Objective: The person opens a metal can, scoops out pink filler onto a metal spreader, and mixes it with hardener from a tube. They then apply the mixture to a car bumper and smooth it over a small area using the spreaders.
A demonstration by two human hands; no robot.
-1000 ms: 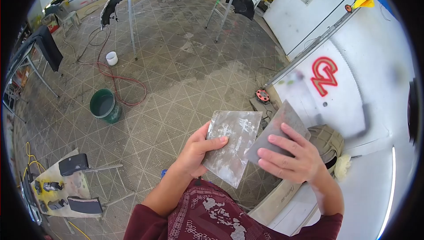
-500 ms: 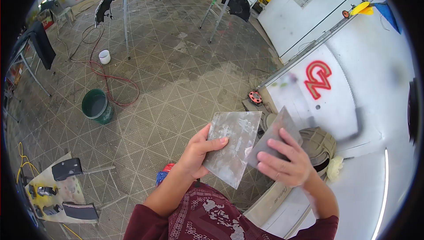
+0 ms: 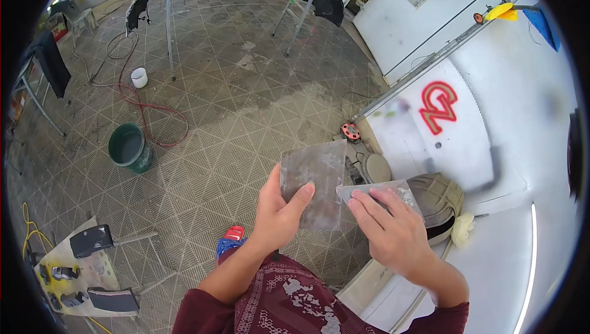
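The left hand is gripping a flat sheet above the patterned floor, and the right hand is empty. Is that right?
Not quite: the right hand isn't empty. The head view shows it holding a second sheet. The left hand does grip a flat sheet above the patterned floor.

Lit brightly by a glowing strip (image 3: 533, 235) right of the hands (image 3: 279, 214), dimmer across the floor (image 3: 227, 119) beyond; bowed by wide-angle distortion, black at the corners.

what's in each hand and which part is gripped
The left hand grips a flat plate by its left edge, thumb on the face; the right hand holds a second plate, fingers across its face.
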